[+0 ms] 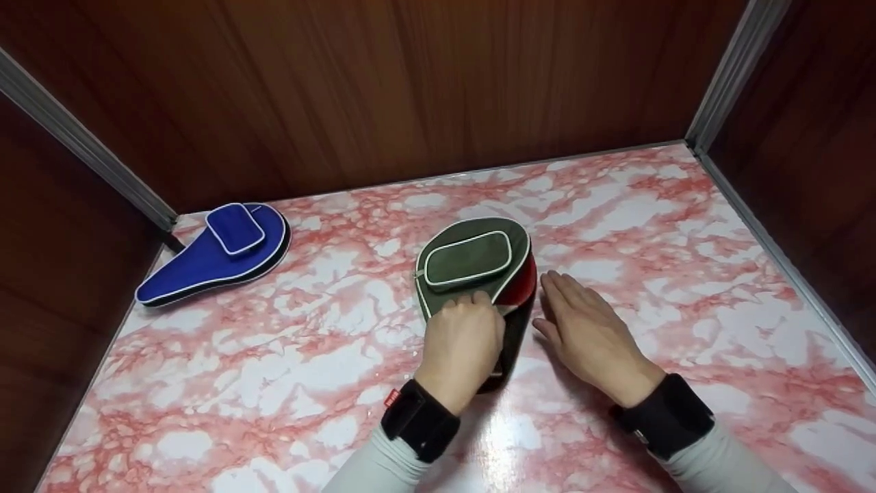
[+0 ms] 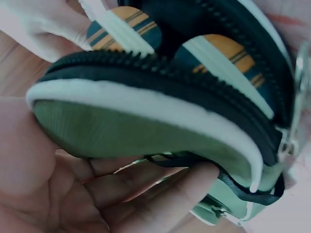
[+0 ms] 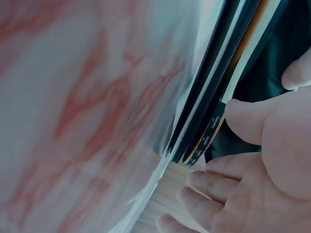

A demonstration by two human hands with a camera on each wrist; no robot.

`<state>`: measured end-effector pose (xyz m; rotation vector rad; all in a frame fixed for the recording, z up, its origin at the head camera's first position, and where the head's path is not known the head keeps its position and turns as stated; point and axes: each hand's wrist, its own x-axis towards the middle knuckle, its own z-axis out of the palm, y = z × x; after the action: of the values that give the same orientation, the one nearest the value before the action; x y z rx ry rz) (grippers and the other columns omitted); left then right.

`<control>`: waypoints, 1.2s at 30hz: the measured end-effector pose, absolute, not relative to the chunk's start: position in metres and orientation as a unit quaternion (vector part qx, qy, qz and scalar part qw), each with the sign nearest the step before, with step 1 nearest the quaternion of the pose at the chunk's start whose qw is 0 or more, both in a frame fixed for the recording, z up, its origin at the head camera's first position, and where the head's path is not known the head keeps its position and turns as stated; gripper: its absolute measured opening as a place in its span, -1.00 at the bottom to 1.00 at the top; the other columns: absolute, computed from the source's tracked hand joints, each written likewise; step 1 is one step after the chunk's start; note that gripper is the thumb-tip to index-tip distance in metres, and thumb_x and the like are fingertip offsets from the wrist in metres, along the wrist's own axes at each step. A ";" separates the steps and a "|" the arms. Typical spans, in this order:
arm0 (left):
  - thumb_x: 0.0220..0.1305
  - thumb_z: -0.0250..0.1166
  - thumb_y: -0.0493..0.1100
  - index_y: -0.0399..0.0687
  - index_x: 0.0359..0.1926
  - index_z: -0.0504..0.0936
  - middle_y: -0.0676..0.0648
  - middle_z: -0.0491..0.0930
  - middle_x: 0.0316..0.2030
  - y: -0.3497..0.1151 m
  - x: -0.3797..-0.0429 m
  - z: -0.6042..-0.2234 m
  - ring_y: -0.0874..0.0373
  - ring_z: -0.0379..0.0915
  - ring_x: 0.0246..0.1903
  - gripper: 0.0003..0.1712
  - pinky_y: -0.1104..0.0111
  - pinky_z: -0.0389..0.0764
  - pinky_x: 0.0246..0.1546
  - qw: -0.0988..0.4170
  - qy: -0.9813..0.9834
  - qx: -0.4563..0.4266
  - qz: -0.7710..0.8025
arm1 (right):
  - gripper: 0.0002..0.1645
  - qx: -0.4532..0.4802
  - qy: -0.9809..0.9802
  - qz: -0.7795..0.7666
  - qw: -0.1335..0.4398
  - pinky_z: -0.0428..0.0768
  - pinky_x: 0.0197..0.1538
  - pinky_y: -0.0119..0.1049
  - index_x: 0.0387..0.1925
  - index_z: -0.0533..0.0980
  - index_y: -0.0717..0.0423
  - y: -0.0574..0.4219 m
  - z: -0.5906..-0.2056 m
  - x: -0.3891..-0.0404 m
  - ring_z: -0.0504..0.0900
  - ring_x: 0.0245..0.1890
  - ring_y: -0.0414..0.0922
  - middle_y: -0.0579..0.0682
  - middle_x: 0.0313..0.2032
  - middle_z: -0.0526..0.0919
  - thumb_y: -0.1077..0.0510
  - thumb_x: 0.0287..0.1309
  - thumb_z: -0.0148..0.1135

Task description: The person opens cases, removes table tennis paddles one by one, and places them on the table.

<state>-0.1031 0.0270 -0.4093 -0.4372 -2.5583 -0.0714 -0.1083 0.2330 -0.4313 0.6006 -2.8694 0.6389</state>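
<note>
A green table tennis paddle case (image 1: 438,241) with white piping lies unzipped mid-table, its cover partly lifted. My left hand (image 1: 464,346) grips the cover near its narrow end, fingers curled under the green fabric (image 2: 121,128) in the left wrist view. Red paddle rubber (image 1: 519,284) shows in the opening. Two striped handle ends (image 2: 221,68) appear inside the zippered mouth. Just right of the case, my right hand (image 1: 592,332) has its fingers extended and holds nothing. In the right wrist view, a paddle edge (image 3: 206,138) with dark lettered tape lies close to the right fingertips.
A blue paddle case (image 1: 236,266) with white piping and a small pocket lies at the back left, by the corner. Dark wood panels (image 1: 445,89) wall the back and both sides of the red-and-white marbled table (image 1: 328,411).
</note>
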 end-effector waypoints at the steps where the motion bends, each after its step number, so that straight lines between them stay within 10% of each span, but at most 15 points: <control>1: 0.45 0.37 -0.12 -0.10 -0.39 0.60 -0.10 0.66 -0.50 0.024 -0.103 -0.408 -0.03 0.65 -0.54 -0.75 0.14 0.67 -0.55 0.266 -0.949 -0.165 -0.046 | -0.17 0.200 -0.954 0.211 0.071 0.26 0.58 0.26 0.63 0.24 0.44 0.233 -0.432 -0.109 0.27 0.61 0.33 0.42 0.58 0.32 0.03 0.63 0.25; 18: 0.68 0.17 -0.16 -0.03 -0.31 0.46 0.03 0.40 -0.45 -0.023 -0.094 -0.402 0.03 0.44 -0.49 -0.72 0.12 0.58 -0.43 0.151 -0.933 -0.126 -0.300 | -0.10 0.199 -0.954 0.212 0.077 0.27 0.58 0.27 0.63 0.24 0.43 0.232 -0.431 -0.108 0.28 0.61 0.33 0.40 0.59 0.33 -0.05 0.60 0.32; 36: 0.49 0.34 -0.19 -0.03 -0.34 0.57 0.04 0.46 -0.42 -0.076 -0.074 -0.415 0.15 0.35 -0.49 -0.80 0.23 0.48 -0.45 0.210 -0.914 -0.082 -0.337 | -0.11 0.184 -0.960 0.202 0.062 0.19 0.60 0.31 0.65 0.21 0.41 0.233 -0.429 -0.108 0.24 0.63 0.31 0.38 0.61 0.29 -0.05 0.62 0.28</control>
<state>-0.0735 -0.0756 -0.4146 -0.2283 -2.5417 -0.9364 -0.1080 0.2330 -0.4293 0.5575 -2.9027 0.6122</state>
